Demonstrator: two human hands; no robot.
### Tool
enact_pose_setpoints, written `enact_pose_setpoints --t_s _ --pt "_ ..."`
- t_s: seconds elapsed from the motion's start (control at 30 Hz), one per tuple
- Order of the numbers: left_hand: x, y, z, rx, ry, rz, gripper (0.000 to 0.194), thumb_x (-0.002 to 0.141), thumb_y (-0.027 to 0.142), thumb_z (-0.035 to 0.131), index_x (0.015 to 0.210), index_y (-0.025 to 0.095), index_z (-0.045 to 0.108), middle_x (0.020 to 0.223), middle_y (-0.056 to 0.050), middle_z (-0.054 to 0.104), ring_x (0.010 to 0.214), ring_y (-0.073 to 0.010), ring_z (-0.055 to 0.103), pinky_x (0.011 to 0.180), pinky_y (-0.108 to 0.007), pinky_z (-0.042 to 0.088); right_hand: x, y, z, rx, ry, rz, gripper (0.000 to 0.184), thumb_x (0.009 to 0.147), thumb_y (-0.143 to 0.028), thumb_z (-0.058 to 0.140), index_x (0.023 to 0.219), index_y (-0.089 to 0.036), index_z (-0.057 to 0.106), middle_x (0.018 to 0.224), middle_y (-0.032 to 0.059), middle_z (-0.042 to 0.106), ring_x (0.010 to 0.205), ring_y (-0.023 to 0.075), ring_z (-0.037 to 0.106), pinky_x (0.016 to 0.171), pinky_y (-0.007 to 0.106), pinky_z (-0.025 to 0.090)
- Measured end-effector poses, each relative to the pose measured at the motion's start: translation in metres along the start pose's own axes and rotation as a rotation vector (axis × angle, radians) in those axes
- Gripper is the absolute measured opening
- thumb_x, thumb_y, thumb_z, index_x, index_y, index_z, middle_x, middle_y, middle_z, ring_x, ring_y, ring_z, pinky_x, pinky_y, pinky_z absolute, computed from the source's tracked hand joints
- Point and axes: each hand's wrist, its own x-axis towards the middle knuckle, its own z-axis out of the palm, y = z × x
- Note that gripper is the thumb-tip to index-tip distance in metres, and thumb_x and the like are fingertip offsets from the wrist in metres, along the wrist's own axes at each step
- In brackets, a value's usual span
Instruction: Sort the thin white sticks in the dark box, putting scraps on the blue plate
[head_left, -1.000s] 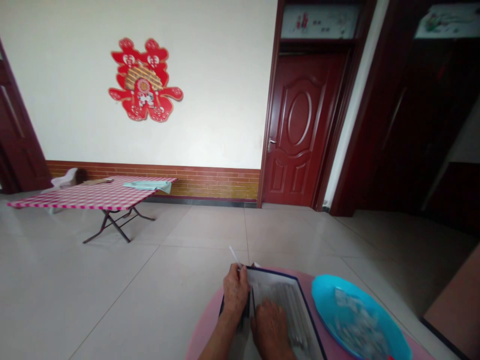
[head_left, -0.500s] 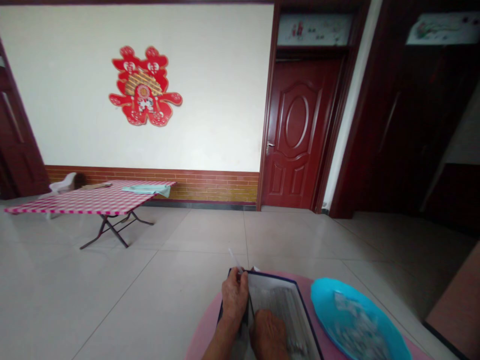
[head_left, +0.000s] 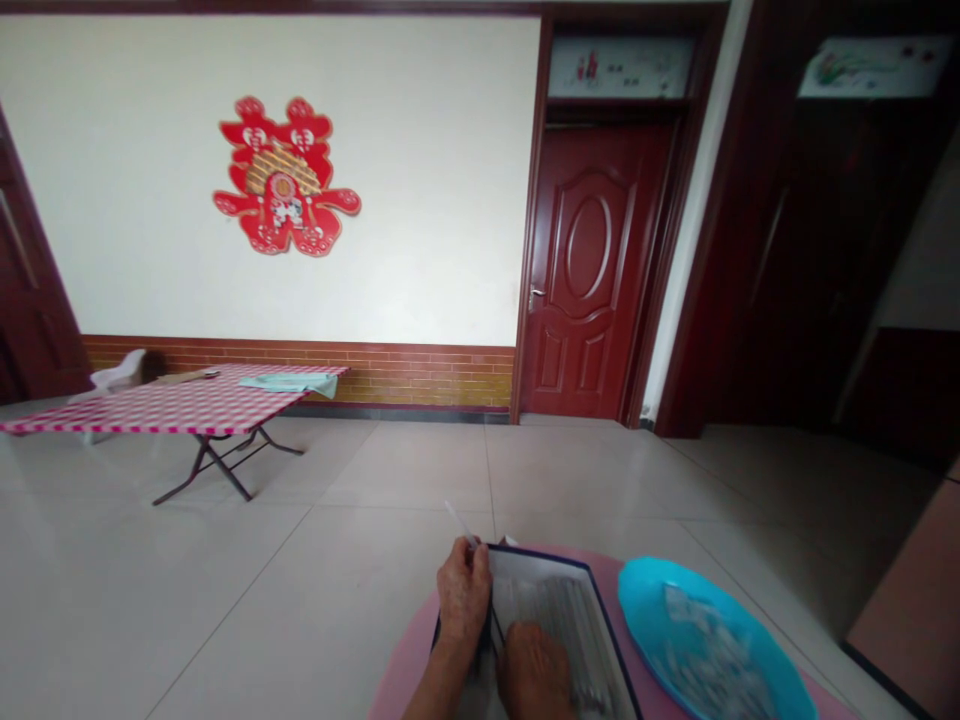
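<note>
My left hand (head_left: pixel 463 595) is closed around a thin whitish translucent strip (head_left: pixel 459 522), whose free end points up and away. It rests over the left side of a shallow box (head_left: pixel 536 556) with a pale inside and a dark blue rim. Lower in the box, my right hand (head_left: pixel 534 668) is curled, its fingertips mostly hidden. A thin dark stick-like piece (head_left: pixel 497 628) runs between the two hands; whether the right fingers grip it is unclear. Rows of slim, clear, tube-like pieces (head_left: pixel 574 625) fill the box's right part, beside the right hand.
The box lies on a round pink table (head_left: pixel 409 655). A bright blue basin (head_left: pixel 637 590) with many small clear packets (head_left: pixel 712 645) stands to its right. Farther off are a folding table with a checked cloth (head_left: pixel 172 405) and a red door (head_left: pixel 592 270).
The view has tilted up slightly and shifted right. My right hand has moved slightly lower in the box. My left hand keeps its hold on the strip.
</note>
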Motion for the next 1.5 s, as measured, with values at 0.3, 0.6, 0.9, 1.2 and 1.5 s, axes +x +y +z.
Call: enact_pose_setpoints --t_s 0.3,0.6,0.9,1.2,1.5 --pt "0.003 0.002 0.004 -0.314 0.013 -0.047 0.033 0.08 0.053 0.051 0.076 0.02 0.055 0.056 0.003 0.056 0.051 -0.0129 0.053 0.051 -0.023 0.041 0.01 0.02 -0.019 0.442 0.249 -0.034 0.026 0.083 -0.021 0.038 0.087 -0.018 0.064 0.073 0.0092 0.072 0.07 0.0225 0.069 0.061 0.028 0.048" --pt "-0.002 0.01 0.008 -0.742 -0.292 -0.37 0.044 0.059 0.055 0.076 0.072 0.015 0.06 0.056 0.002 0.061 0.047 -0.009 0.054 0.041 -0.018 0.033 0.016 0.028 -0.038 1.254 0.432 -0.032 0.047 0.079 -0.048 0.052 0.111 -0.016 0.064 0.115 0.0131 0.068 0.107 0.0257 0.063 0.089 0.033 0.05" --pt "-0.001 0.018 0.004 -1.109 -0.317 -0.635 0.031 0.061 0.031 0.083 0.075 0.013 0.063 0.063 -0.001 0.067 0.052 -0.0092 0.062 0.041 -0.016 0.039 0.017 0.037 -0.045 1.269 0.626 0.166 0.049 0.081 -0.058 0.047 0.101 -0.017 0.064 0.095 0.0106 0.071 0.088 0.0242 0.065 0.081 0.036 0.052" --pt "0.002 0.012 0.007 -1.178 -0.198 -0.685 0.012 0.075 0.019 0.072 0.076 0.013 0.062 0.062 -0.002 0.067 0.053 -0.011 0.064 0.044 -0.017 0.044 0.01 0.036 -0.051 1.25 0.628 0.183 0.052 0.082 -0.066 0.036 0.081 -0.02 0.06 0.078 0.008 0.066 0.073 0.0216 0.061 0.073 0.034 0.05" --pt "-0.004 0.021 0.003 -1.146 -0.314 -0.652 0.021 0.07 0.025 0.078 0.081 0.014 0.063 0.065 -0.002 0.069 0.057 -0.0124 0.066 0.048 -0.017 0.043 0.011 0.033 -0.045 1.269 0.588 0.149 0.053 0.083 -0.065 0.037 0.089 -0.019 0.063 0.085 0.0097 0.07 0.075 0.0228 0.064 0.072 0.036 0.052"
